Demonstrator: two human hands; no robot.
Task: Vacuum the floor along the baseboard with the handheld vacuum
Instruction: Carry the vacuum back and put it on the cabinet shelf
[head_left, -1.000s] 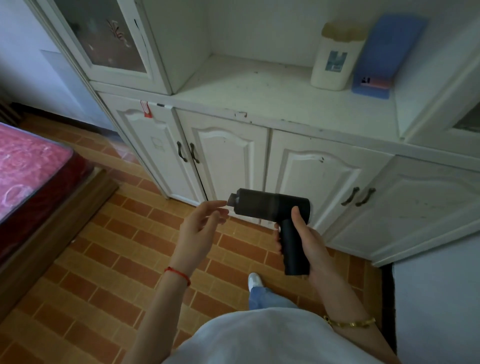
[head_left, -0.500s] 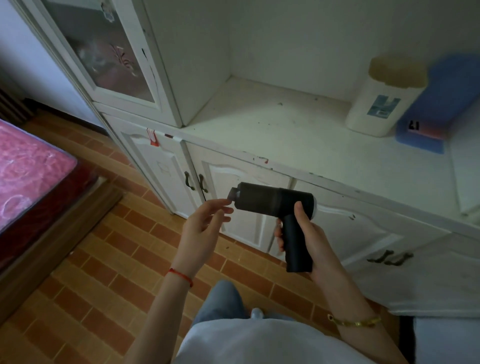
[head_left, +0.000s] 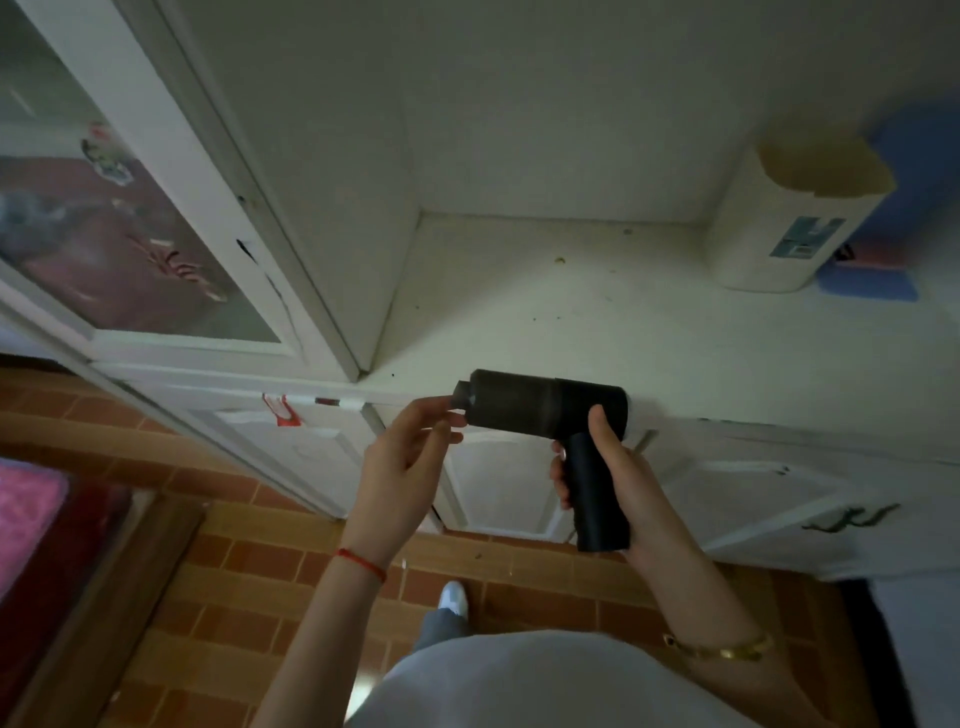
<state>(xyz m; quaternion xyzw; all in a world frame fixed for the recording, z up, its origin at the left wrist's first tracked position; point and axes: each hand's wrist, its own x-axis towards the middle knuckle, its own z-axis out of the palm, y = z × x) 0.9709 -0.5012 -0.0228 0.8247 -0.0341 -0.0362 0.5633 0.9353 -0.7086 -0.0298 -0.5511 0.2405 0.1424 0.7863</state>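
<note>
White-painted cabinet (head_left: 322, 171) filled most of the view, its open shelf (head_left: 545, 312) speckled with a few dark spots and its lower doors closed beneath the shelf edge. Terracotta brick-pattern tiles formed the floor (head_left: 249, 566), and a pink-covered bed (head_left: 31, 525) on a wooden frame stood at the left edge. One glass-fronted door (head_left: 104, 208) closed the upper left compartment. Two objects stood at the right rear corner of the shelf: one white container (head_left: 789, 223) with a tan top and one blue item (head_left: 878, 270) just behind it, touching or nearly so. One handheld vacuum (head_left: 550, 410) was held in the air in front of the shelf edge, well above the floor. It was matte black and pistol-shaped, with a horizontal cylindrical barrel, a short nozzle stub at its left end and a straight handle below. The right hand (head_left: 613, 467) gripped the handle, thumb lying on the barrel. The left hand (head_left: 405, 457) pinched the nozzle stub between thumb and fingertips. One white shoe (head_left: 453, 597) showed on the floor.
</note>
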